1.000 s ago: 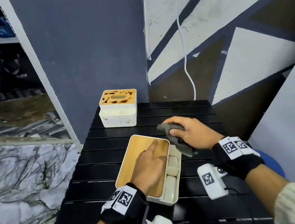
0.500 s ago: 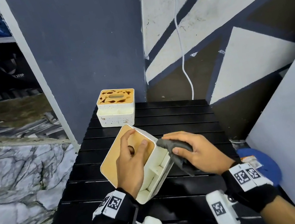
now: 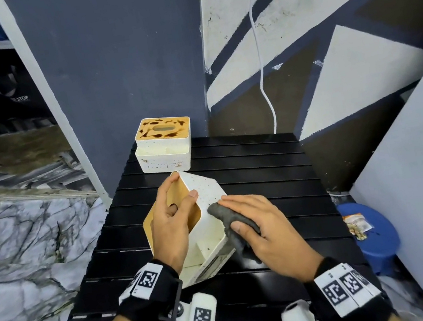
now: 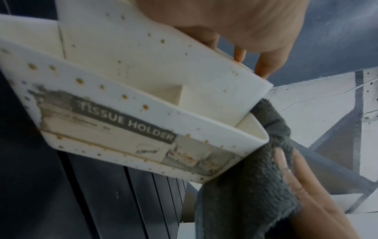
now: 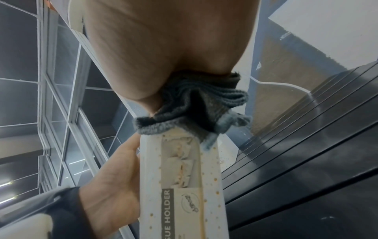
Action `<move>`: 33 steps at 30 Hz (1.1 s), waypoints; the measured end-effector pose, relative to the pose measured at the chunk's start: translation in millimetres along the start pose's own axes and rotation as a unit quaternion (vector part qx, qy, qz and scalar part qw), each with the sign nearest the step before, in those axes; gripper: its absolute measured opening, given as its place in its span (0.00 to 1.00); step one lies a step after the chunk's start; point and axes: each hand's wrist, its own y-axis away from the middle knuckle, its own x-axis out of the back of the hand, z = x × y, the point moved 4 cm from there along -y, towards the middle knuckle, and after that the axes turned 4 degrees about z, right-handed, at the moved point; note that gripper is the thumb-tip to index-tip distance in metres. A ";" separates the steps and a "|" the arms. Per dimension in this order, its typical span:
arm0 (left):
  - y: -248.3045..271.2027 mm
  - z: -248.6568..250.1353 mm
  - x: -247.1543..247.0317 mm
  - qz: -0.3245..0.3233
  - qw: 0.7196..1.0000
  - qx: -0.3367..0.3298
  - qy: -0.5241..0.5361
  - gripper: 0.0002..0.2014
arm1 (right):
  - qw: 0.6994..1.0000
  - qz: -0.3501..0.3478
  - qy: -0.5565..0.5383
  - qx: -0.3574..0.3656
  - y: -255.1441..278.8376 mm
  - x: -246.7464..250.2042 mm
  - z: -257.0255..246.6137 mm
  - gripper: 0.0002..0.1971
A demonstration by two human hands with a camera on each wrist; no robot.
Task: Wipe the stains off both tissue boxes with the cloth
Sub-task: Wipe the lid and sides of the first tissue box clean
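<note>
We hold near box (image 3: 204,190) tilted above table (image 3: 249,170) centre, left hand (image 3: 172,224) curled round it, finger in lid slot. Our right hand (image 3: 261,225) pinches cloth (image 3: 228,216), pressing it on box's speckled side. Stained far box (image 3: 164,146) at 12 o'clock.

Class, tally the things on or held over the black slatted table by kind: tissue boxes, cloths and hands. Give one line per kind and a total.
Tissue boxes: 2, the stained far box standing on the table, and the tilted near box
Cloths: 1, the grey cloth
Hands: 2, the left hand and the right hand
Total: 5
</note>
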 end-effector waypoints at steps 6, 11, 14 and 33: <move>-7.1 -4.6 9.5 0.007 1.000 0.001 0.019 0.23 | 1.000 0.005 -0.016 -0.007 8.5 -2.1 7.3 0.21; -7.2 -2.9 5.0 -0.001 1.000 -0.007 0.025 0.23 | 1.000 0.001 0.013 0.029 14.4 -11.9 -4.2 0.23; -8.6 -0.2 4.6 -0.020 1.000 -0.005 0.005 0.26 | 1.000 -0.017 0.023 0.008 10.4 -12.1 -0.8 0.23; -18.9 -7.6 9.0 -0.046 0.997 0.033 0.055 0.18 | 0.998 0.035 -0.009 -0.041 10.7 -26.3 3.1 0.24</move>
